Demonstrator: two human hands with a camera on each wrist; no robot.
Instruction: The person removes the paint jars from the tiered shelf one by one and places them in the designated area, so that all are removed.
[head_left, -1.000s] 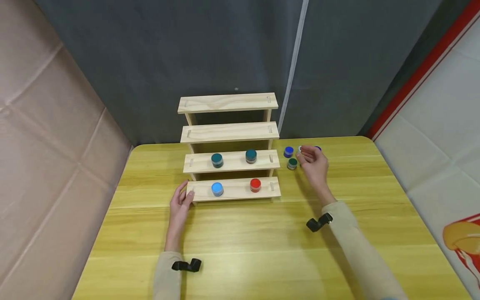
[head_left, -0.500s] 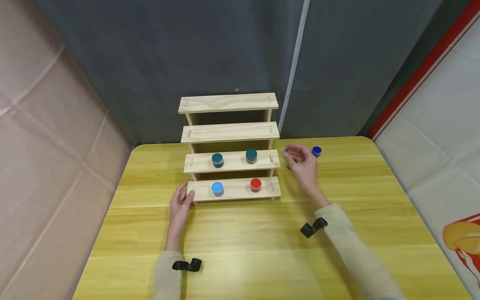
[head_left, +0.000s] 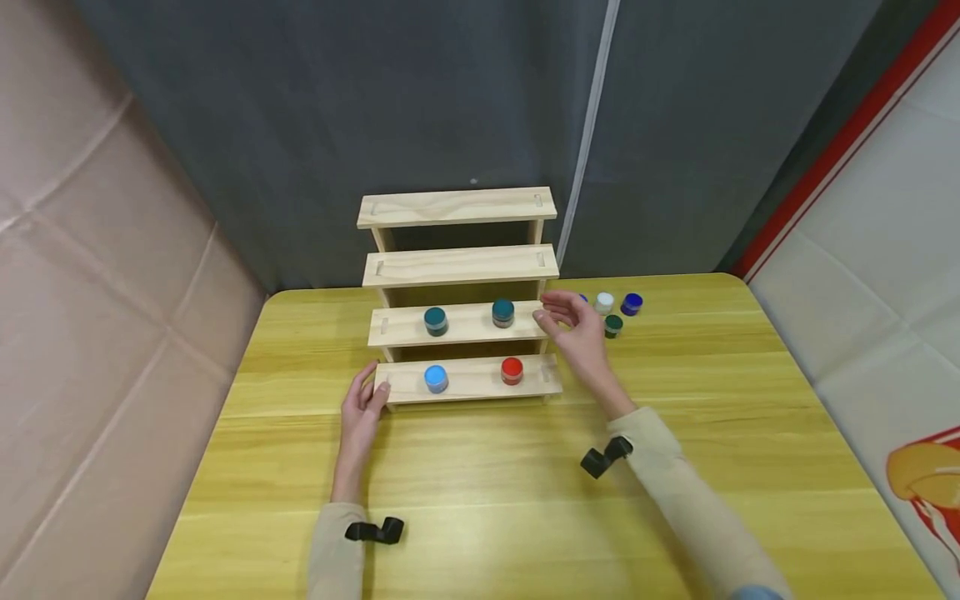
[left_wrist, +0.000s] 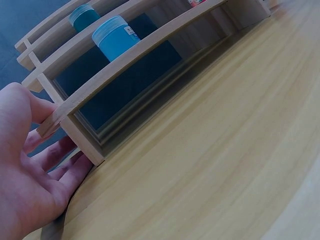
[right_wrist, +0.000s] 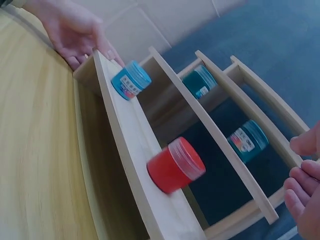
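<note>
With my left hand [head_left: 360,404] clamped on the stand's [head_left: 461,265] front-left corner, I'm probably steadying it; my right hand's [head_left: 581,333] fingers sit apart, apparently empty, so moving any jar [head_left: 612,326] calls for a pinch.

On the table [head_left: 465,475], before the backdrop [head_left: 337,125], stands a 4-step rack [head_left: 461,264], 2 jars [head_left: 512,372] on each of its 2 nearest steps [head_left: 472,384]; 4 more jars [head_left: 632,304] stand farther right.
</note>
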